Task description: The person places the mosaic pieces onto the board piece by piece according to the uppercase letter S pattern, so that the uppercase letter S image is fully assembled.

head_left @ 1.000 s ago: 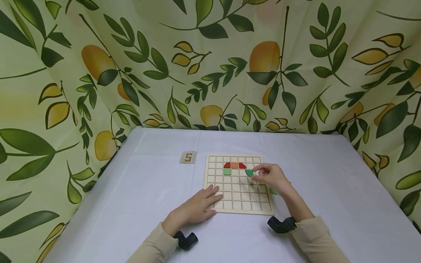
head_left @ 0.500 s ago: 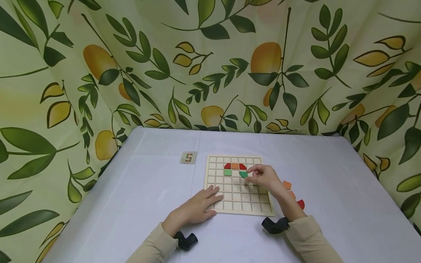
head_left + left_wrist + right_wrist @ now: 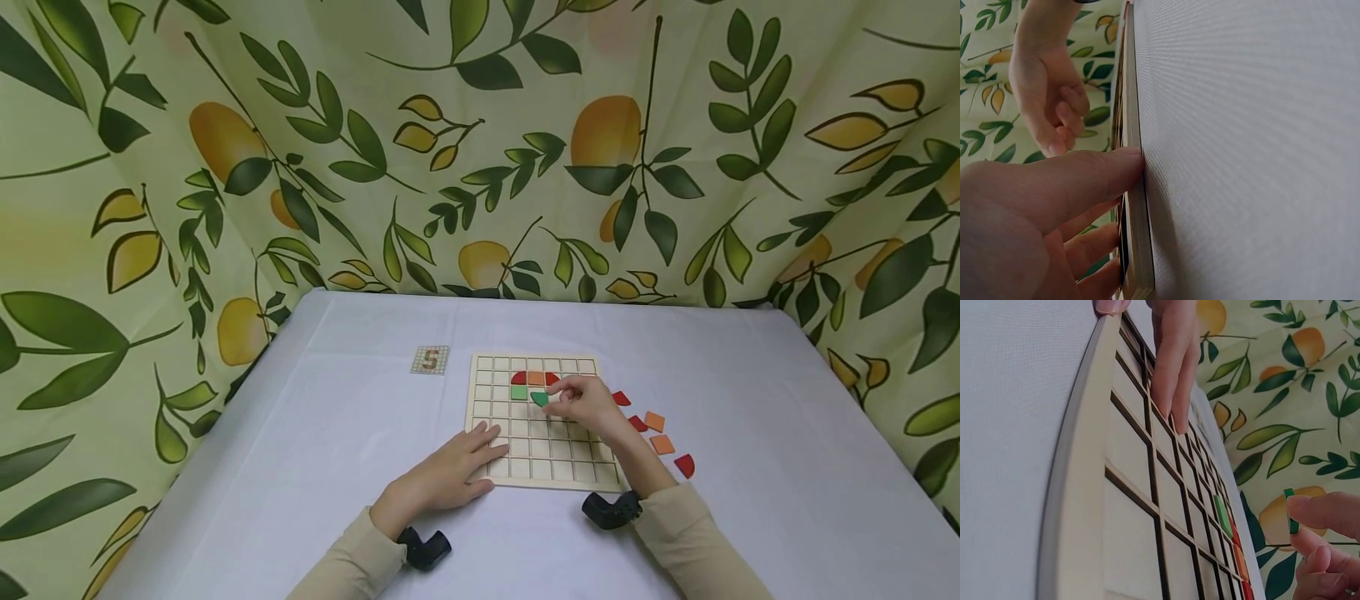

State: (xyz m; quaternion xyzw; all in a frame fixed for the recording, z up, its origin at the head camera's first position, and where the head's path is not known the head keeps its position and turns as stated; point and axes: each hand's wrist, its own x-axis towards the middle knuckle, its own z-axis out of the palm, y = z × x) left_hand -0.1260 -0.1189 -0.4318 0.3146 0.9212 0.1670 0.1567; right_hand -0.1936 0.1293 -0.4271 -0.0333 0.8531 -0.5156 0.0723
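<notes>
My right hand (image 3: 588,406) pinches a green tile with one curved side (image 3: 540,399) between thumb and fingertips. In the right wrist view, this green tile (image 3: 1291,511) is edge-on and held off the wooden grid board (image 3: 558,482). On the board's upper rows lie a red rounded tile (image 3: 519,378), an orange square tile (image 3: 536,378) and a second red tile (image 3: 552,378), partly behind my fingers. A light green square tile (image 3: 519,392) sits below the left red one. My left hand (image 3: 450,471) rests with extended fingers on the board's front left corner, thumb at its edge (image 3: 1125,159).
Right of the board lie loose tiles: red ones, such as the nearest (image 3: 684,465), and two orange squares (image 3: 662,444). A small card with a gridded S-shaped pattern (image 3: 429,360) lies left of the board. A leaf-patterned curtain (image 3: 480,167) hangs behind the white table (image 3: 337,400).
My right hand has moved left over the board with the green tile, which now is below the orange square. Loose tiles at the right have come into view. My left hand has stayed put.
</notes>
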